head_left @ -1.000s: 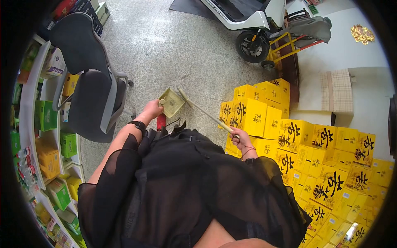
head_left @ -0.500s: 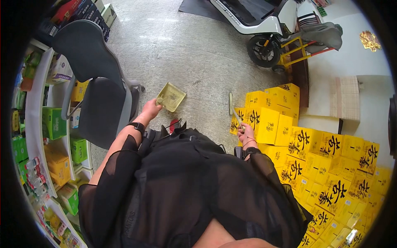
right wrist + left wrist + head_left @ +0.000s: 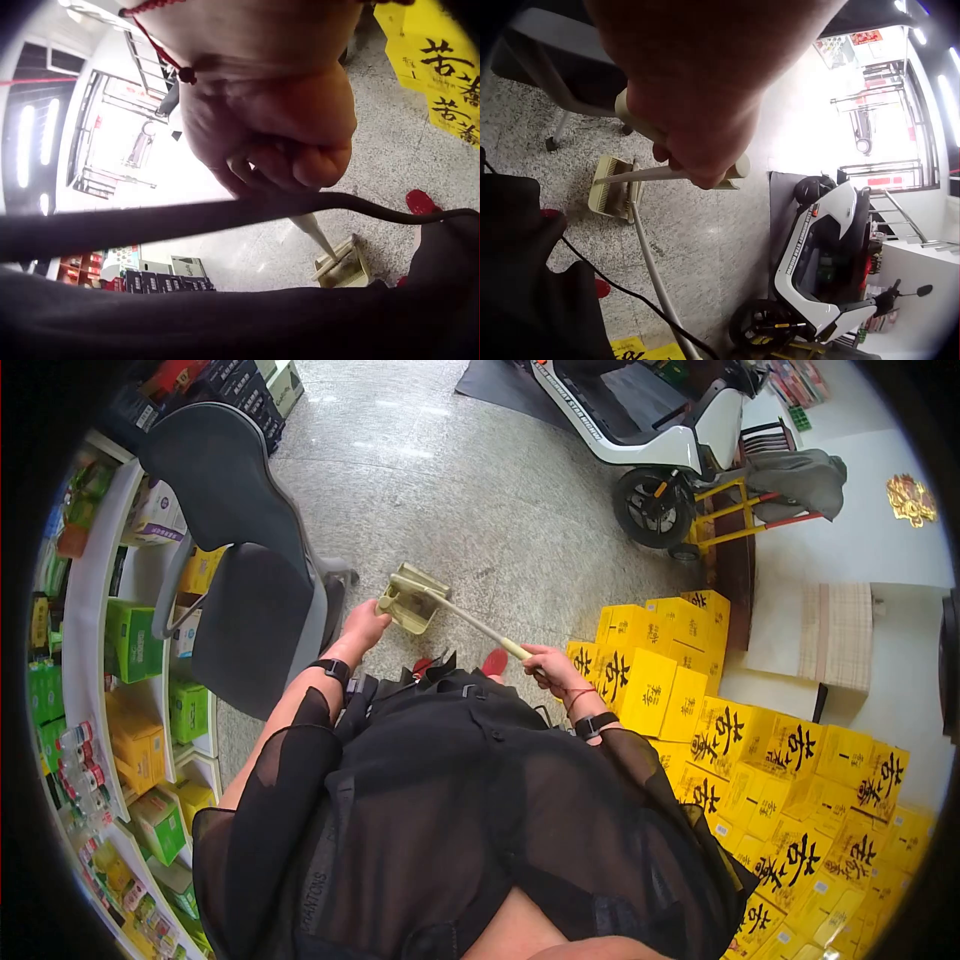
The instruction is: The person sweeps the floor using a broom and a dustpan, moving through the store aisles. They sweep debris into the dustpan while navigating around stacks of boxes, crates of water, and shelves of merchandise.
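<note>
One dustpan (image 3: 412, 618), one broom (image 3: 472, 622), two hands. The dustpan's handle is gripped by the left hand (image 3: 367, 626), fingers closed narrowly round it; the broom's handle is likewise held in the curled fingers of the right hand (image 3: 553, 670). The pan is held low over the floor (image 3: 480, 510), ahead of the two red shoes (image 3: 495, 662), with the broom's head laid at its open edge. Floor is seen between one chair (image 3: 255, 600), near the pan, and the stacked yellow boxes (image 3: 640, 700); more extends forward to one scooter (image 3: 668, 452), parked well apart.
</note>
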Available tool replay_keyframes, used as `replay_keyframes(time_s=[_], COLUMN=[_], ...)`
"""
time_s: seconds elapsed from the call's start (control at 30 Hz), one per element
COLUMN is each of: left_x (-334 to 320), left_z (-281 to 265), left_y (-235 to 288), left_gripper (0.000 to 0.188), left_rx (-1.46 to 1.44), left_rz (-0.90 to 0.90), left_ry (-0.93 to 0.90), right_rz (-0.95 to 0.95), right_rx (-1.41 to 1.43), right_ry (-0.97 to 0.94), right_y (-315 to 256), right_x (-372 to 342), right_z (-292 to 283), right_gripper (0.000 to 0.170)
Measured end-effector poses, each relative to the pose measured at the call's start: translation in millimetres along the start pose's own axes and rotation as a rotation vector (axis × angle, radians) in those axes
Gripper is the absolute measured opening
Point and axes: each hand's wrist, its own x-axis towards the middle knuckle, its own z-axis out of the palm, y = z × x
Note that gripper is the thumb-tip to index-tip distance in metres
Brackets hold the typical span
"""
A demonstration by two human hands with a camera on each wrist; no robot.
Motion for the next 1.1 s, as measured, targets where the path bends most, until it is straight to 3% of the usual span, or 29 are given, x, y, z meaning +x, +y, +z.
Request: replay_keyframes(time_s=[0.13,0.23,0.3,0.5,0.57,0.67,0.77,0.9,0.97,1.1], left_x=[7.4,21.5,28.4,59.0,64.7,73.4,83.5,91.3,97.7,106.6], left_z=[-5.5,-1.6,7.0,32.1,39.6,45.8,57.9,66.0,71.2,73.2], left_y=[12.0,17.3,26.0,72.0,92.9,122.7,141.4,171.6,182.9,198.9], left_gripper=[0.031,0.034,0.034,0.034,0.034,0.034,0.033,0.034,0.035,0.034], left_rx=[0.044,0.005,-0.026,-0.075,-0.078,-0.056,-0.072,-0.023,0.016,-0.049], left_rz=[0.036,-0.034,-0.057,-0.093,-0.110,-0.117,-0.104,-0.101,-0.095,-0.132], left_ry=[0.054,0.078,0.124,0.166,0.177,0.150,0.110,0.082,0.053,0.100], right_rz=[-0.032,0.000,-0.018,-0.064,-0.074,-0.105,-0.046,0.026,0.005,0.021], right_rx=[-0.017,0.172,0.310,0.294,0.263,0.213,0.242,0.031,-0.034,-0.047], right_ry=[-0.053,-0.084,-0.036,0.118,0.136,0.183,0.201,0.036,0.053,-0.058], right_y=[-21.6,-26.6,-37.2,-93.1,-109.3,-122.3,-135.4,-135.9,-137.3,-141.8], right_x=[3.5,15.6,18.7,52.7,67.2,96.8,106.2,106.0,99.5,94.4], right_z=[-30.4,-88.1,-125.4,-209.3,-220.6,-234.1,-239.0,-250.4,-244.2,-246.9], right_gripper=[0.047,0.051,0.052,0.052,0.047,0.022,0.020,0.030,0.037,0.045])
